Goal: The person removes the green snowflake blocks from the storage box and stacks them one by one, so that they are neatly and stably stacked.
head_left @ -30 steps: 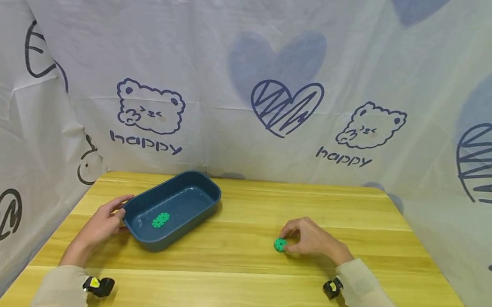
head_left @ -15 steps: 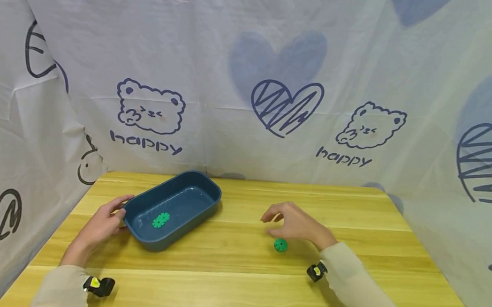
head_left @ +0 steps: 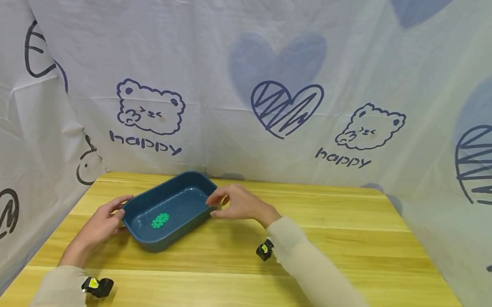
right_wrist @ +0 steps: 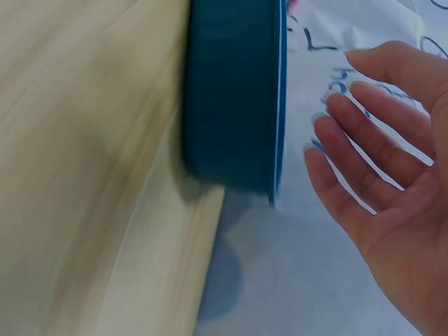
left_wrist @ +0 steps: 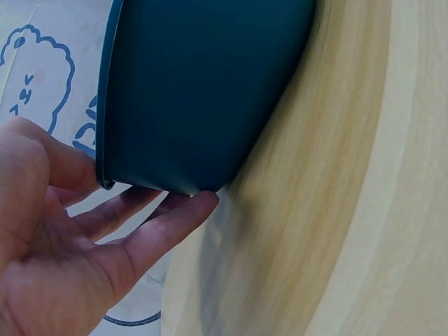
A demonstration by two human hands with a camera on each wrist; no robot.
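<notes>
A dark blue-green rectangular bin [head_left: 174, 215] stands slantwise on the table. In it lie green notched plastic discs [head_left: 160, 220], seemingly two side by side and overlapping. My left hand [head_left: 104, 224] rests against the bin's left end; the left wrist view has its fingertips [left_wrist: 208, 201] touching the outer wall, the thumb side by the rim. Beside the bin's right end hovers my right hand [head_left: 238, 204], its fingers loosely bent and apart. Nothing shows between those fingers [right_wrist: 357, 157] in the right wrist view. My right forearm covers the spot where another green disc lay.
The pale wooden table [head_left: 351, 225] extends right and toward me. A white printed cloth [head_left: 223, 44] hangs behind it and at both sides. Each wrist carries a small black camera, one of them the right wrist camera [head_left: 264, 250].
My right hand has let go of the green disc on the table and moved left and away from me to the bin. Left hand and bin stay put.
</notes>
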